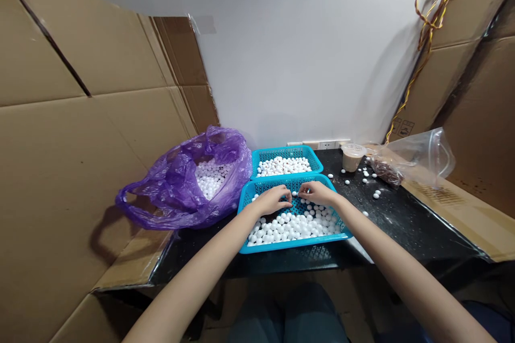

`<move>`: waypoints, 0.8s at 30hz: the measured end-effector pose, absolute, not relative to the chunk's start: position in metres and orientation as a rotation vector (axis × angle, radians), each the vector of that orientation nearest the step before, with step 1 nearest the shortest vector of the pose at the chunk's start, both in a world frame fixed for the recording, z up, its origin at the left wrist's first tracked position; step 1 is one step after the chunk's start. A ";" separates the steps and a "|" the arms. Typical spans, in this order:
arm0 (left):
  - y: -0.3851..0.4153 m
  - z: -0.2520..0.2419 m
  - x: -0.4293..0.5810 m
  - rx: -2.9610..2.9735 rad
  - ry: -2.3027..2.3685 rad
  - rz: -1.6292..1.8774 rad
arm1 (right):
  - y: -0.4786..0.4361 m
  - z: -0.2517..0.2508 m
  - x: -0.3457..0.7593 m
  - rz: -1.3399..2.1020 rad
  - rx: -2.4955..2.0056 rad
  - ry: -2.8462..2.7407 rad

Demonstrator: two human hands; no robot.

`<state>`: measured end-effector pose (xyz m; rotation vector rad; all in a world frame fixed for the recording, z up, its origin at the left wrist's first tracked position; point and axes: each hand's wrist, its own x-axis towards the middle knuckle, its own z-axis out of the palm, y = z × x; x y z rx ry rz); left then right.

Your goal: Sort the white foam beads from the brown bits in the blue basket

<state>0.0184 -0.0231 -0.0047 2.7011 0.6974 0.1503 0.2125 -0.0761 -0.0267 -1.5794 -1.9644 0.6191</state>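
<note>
Both my hands are over the nearer turquoise basket (290, 246), whose front part is covered by small white balls (295, 226). My left hand (276, 200) curves down inside it, thumb and fingers a little apart, with nothing seen between them. Across from it, my right hand (316, 193) has its fingers bent together in a pinch. One white ball (294, 193) shows right by the right fingertips; whether they grip it or another one I cannot make out. Behind stands a second turquoise basket (287, 177), also holding many white balls.
On the left, an open purple plastic bag (177, 182) holds more white balls. At right are a lidded plastic cup (352, 158), a clear bag (422, 158) with brown contents, and several loose balls on the black table (406, 228). Cardboard panels (80, 171) flank both sides.
</note>
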 end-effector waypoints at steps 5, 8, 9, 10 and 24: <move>-0.023 -0.003 0.018 2.701 0.700 0.214 | -0.079 -0.023 0.212 0.714 -1.547 -1.954; -0.023 -0.003 0.018 2.695 0.693 0.249 | -0.080 -0.022 0.212 0.784 -1.505 -1.923; -0.023 -0.003 0.018 2.691 0.691 0.263 | -0.080 -0.022 0.212 0.803 -1.488 -1.900; -0.023 -0.003 0.018 2.685 0.689 0.278 | -0.079 -0.022 0.212 0.823 -1.469 -1.870; -0.032 0.009 0.021 2.628 0.687 0.545 | -0.078 -0.017 0.210 1.138 -1.139 -1.415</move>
